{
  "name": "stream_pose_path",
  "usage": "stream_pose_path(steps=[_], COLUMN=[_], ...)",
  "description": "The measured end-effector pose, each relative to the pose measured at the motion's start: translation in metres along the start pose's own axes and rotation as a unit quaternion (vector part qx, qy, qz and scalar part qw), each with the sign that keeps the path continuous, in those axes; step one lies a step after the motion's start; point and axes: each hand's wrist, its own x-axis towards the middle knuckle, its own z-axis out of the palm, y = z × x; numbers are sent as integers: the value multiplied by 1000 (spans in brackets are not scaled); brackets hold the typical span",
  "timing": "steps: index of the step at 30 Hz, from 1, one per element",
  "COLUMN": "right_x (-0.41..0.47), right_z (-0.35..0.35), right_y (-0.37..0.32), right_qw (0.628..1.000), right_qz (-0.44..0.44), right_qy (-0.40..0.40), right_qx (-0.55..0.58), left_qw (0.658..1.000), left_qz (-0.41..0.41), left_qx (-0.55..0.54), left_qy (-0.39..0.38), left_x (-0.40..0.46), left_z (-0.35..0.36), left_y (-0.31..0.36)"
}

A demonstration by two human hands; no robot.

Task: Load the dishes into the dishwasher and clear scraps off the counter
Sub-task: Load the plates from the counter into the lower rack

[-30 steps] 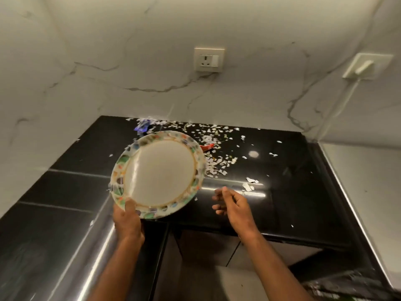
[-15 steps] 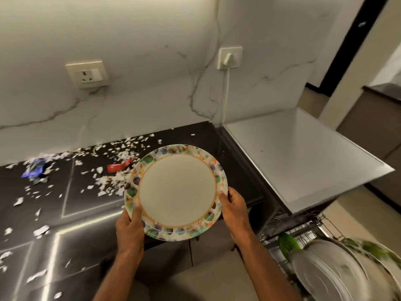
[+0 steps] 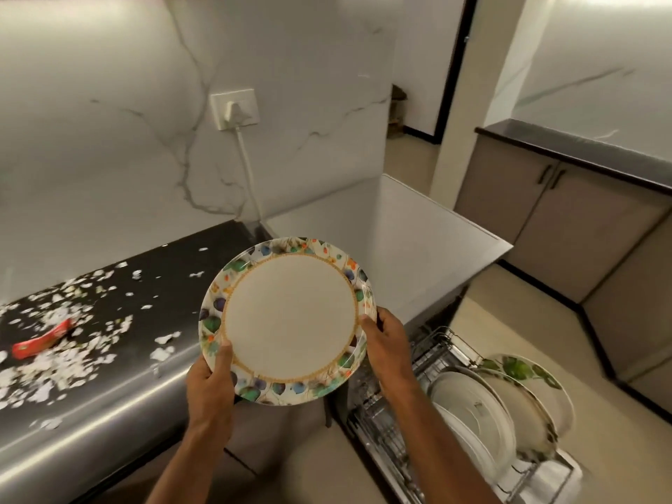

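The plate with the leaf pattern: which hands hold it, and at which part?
Both hands hold the plate by its rim: the left hand at the lower left edge, the right hand at the right edge, thumbs on the top face.

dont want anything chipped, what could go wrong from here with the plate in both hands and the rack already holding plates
1. The plate is gripped only at its rim by the left hand and right hand; it could slip.
2. The rack already holds standing plates close together, so the new one may knock against them going in.
3. Scraps and a red wrapper lie on the counter and could get brushed onto the floor.
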Motion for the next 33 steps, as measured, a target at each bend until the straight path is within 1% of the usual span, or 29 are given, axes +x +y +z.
stream_pose_path(steps=[3,7,11,16,21,24,27,29,33], right_x=[10,13,9,11,11,4,-14,-28,-48], right_z=[-47,-106,-152,-198,-239,-256,-268,-277,-299], right_y=[9,24,32,44,40,43,58,69,92], right_qw=[999,990,970,945,910,884,858,844,821], right_qz=[20,46,51,65,80,82,90,96,139], right_qy=[35,112,200,288,382,435,484,505,529], right_qx=[17,76,128,137,144,149,146,152,165], left_qw=[999,993,981,959,933,912,886,861,822], left_qz=[5,6,3,-7,-47,-77,-92,-103,-89], left_qx=[5,24,60,96,112,104,147,175,225], left_qy=[-44,-114,-186,-268,-339,-390,-431,-466,-516], left_x=[-13,-35,-46,-35,-29,-34,-43,-53,-73], left_z=[48,106,155,222,292,327,345,354,364], left_y=[-5,-13,-19,-26,-34,-45,-64,-79,-104])
